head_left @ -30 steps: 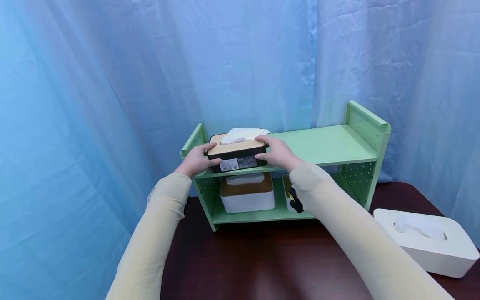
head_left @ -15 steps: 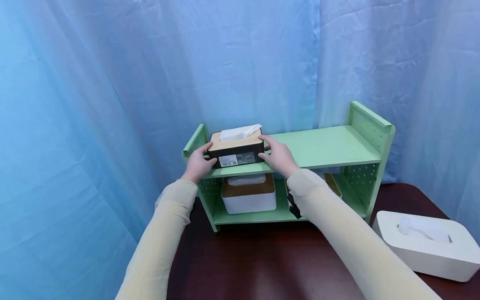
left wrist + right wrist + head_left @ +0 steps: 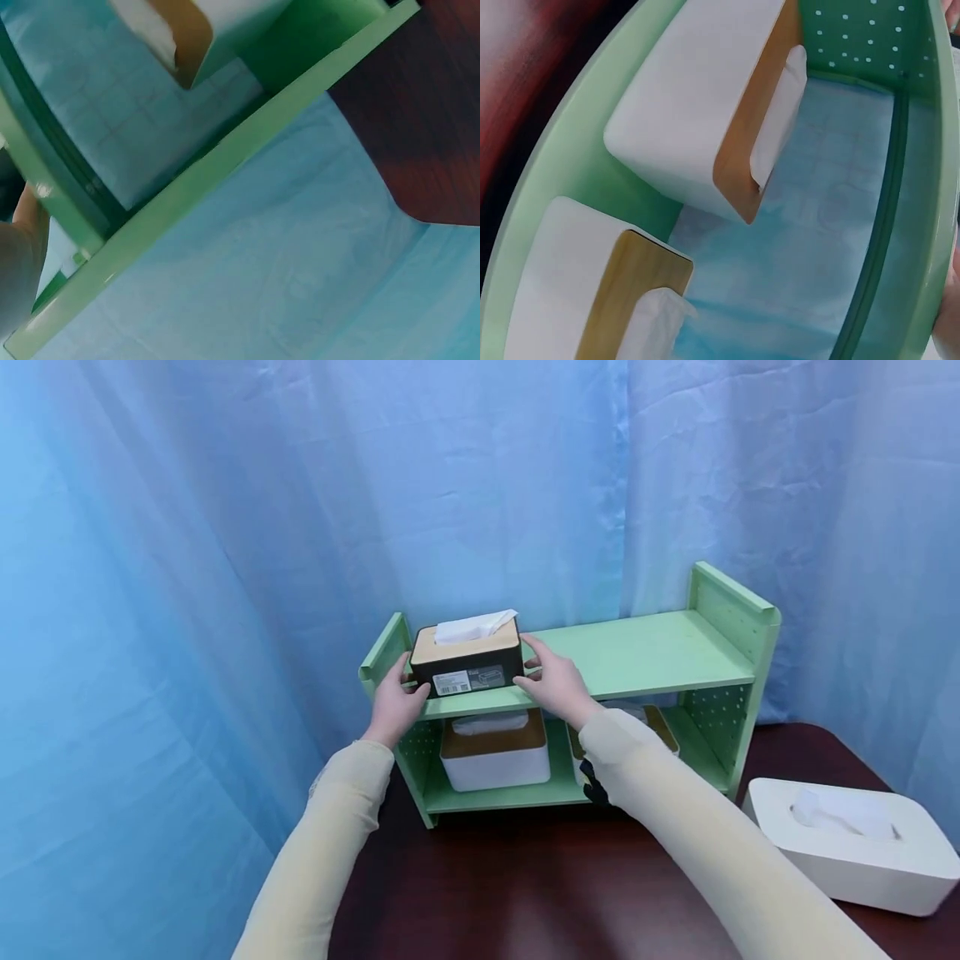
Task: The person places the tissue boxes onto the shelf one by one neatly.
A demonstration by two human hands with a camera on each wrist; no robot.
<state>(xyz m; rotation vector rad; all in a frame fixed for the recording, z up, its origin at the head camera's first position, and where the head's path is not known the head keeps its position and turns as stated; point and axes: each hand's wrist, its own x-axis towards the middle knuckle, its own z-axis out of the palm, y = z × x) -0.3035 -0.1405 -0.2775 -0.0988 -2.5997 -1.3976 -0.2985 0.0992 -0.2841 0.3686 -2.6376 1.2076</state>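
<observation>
A black tissue box (image 3: 468,664) with a light wooden lid and a white tissue sits on the top left of a green shelf (image 3: 630,652). At its left side is my left hand (image 3: 396,700), thumb low by the front corner and fingers loosely extended. My right hand (image 3: 557,681) is at the box's right side with its fingers spread, touching it or just off it; I cannot tell which. Neither hand wraps round the box. Only a bit of each hand shows at the edge of its wrist view, and the black box is mostly hidden there.
On the lower shelf stand a white tissue box (image 3: 498,768) with a brown lid and a second tissue box (image 3: 570,277), partly behind my right forearm. An all-white tissue box (image 3: 847,852) lies on the dark table (image 3: 480,885) at right. Blue curtains (image 3: 480,485) hang behind.
The black box was tilted toward me, then settled level on the shelf. My fingers have come off its lid and front, and both hands have eased slightly outward.
</observation>
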